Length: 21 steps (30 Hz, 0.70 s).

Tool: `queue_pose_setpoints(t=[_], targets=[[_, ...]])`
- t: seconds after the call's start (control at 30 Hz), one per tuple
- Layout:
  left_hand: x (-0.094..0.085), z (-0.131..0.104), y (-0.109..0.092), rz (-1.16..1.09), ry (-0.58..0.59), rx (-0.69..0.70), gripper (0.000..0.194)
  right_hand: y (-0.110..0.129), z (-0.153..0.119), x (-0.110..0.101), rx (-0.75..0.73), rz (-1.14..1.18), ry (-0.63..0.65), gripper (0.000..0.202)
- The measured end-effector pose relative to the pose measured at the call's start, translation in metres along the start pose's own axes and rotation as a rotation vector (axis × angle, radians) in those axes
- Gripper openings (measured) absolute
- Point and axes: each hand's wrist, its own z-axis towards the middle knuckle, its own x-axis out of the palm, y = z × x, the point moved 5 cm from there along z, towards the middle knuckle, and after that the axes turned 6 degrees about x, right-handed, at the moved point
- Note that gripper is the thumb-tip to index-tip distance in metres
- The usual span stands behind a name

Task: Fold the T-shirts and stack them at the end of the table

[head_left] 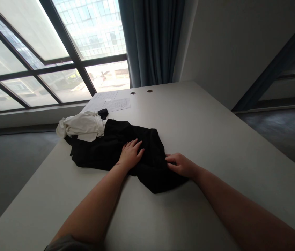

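Note:
A black garment (147, 146) lies crumpled across the white table; its exact kind does not show. My left hand (131, 153) rests flat on the middle of it, fingers spread. At the garment's right edge, my right hand (178, 164) has its fingers closed on the black cloth. Beyond the garment's left end sits a bunched white cloth garment (84, 125), touching the black one. A small dark piece of fabric (102, 113) pokes out behind the white cloth.
Printed paper sheets (117, 104) lie at the table's far left. Two round cable holes (149, 91) are set near the far edge of the white table (205, 132). Windows (66, 83) and a blue curtain (152, 45) stand behind, with a wall (215, 52) to the right.

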Motion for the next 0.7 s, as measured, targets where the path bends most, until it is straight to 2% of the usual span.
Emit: queue_pose_setpoints(t=[0.07, 0.1, 0.2, 0.3, 0.4, 0.53, 0.7], targets=[[-0.002, -0.001, 0.0, -0.007, 0.03, 0.042, 0.041, 0.003, -0.002, 0.005, -0.017, 0.005, 0.074, 0.045], [-0.002, -0.001, -0.001, -0.013, 0.044, 0.064, 0.04, 0.003, -0.002, 0.005, -0.019, 0.006, 0.068, 0.048], [-0.003, -0.003, -0.006, -0.033, 0.09, 0.141, 0.038, -0.003, -0.002, -0.005, 0.017, -0.01, -0.157, 0.052], [-0.001, -0.004, -0.011, -0.059, 0.149, 0.205, 0.028, -0.009, -0.003, -0.017, 0.06, -0.055, -0.405, 0.045], [-0.001, -0.004, -0.012, -0.106, 0.177, 0.241, 0.015, -0.008, -0.004, -0.024, 0.055, -0.069, -0.534, 0.032], [-0.007, -0.006, -0.021, -0.313, 0.184, 0.252, 0.016, -0.002, -0.002, -0.026, -0.036, -0.075, -0.577, 0.021], [-0.014, -0.014, -0.048, -0.633, 0.278, 0.347, 0.018, -0.001, 0.0, -0.024, -0.069, -0.075, -0.551, 0.021]])
